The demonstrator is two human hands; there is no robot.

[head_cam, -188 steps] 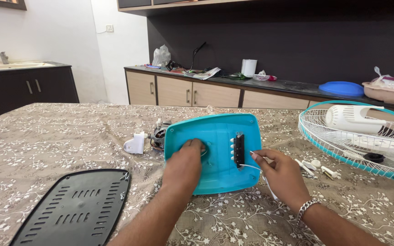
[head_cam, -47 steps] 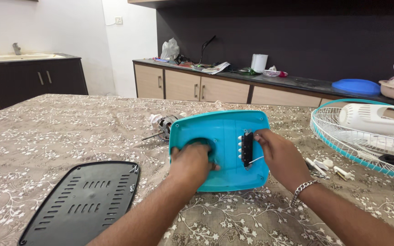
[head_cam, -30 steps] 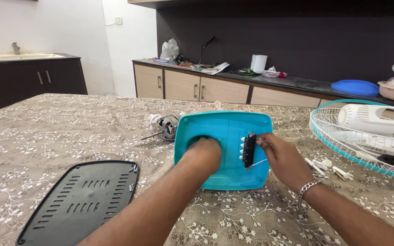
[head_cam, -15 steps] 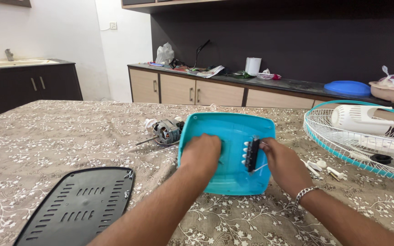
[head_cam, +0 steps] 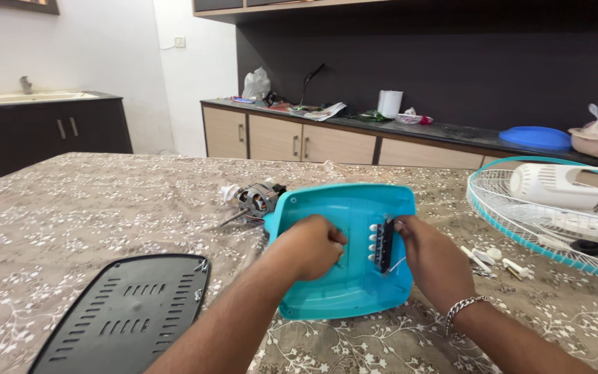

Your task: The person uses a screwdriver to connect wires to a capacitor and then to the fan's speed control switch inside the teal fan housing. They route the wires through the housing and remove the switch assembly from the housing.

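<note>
Two bare forearms, no sleeves in sight; the left hand [head_cam: 311, 246] wears nothing, while a silver chain bracelet [head_cam: 462, 309] circles the wrist behind the right hand [head_cam: 432, 256].

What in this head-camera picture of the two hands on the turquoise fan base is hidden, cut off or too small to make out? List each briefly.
- Head view: the left hand covers the middle of the turquoise base.
- The right hand hides the black switch block's far side and wires.
- The fan guard is cut off by the right edge.
- The small white parts are too small to identify.
</note>
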